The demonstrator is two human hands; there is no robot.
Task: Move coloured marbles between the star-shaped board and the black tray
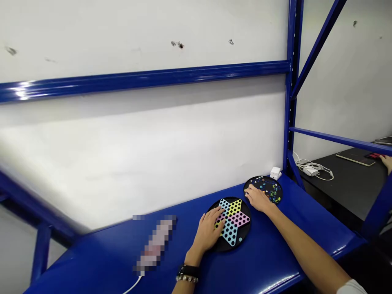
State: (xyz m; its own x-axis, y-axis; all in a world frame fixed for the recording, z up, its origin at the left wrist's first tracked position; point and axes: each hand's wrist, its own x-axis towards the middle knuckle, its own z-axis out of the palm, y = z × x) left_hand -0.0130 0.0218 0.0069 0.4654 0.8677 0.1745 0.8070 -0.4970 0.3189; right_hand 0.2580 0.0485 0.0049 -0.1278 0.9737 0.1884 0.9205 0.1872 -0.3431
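My left hand (pixel 209 229) lies on the left side of a round black Chinese checkers board (pixel 240 239), its fingers spread over the star. The star (pixel 232 220) has blue, yellow and pink points with black holes. To the right, my right hand (pixel 257 198) is at the near left rim of a round black tray (pixel 253 181). Its fingers are curled and pinched together; whatever they hold is too small to make out. Colourful marbles (pixel 275 196) lie scattered in the tray, mostly towards its right side. Part of the star is hidden under my left hand.
A white charger (pixel 275 173) stands behind the tray on the blue table (pixel 263 253). A blurred-out oblong object (pixel 157 245) with a white cable lies at left. Blue rack posts (pixel 290 122) rise at right. Beyond, another person's hand (pixel 387 162) rests at a black table (pixel 339 179).
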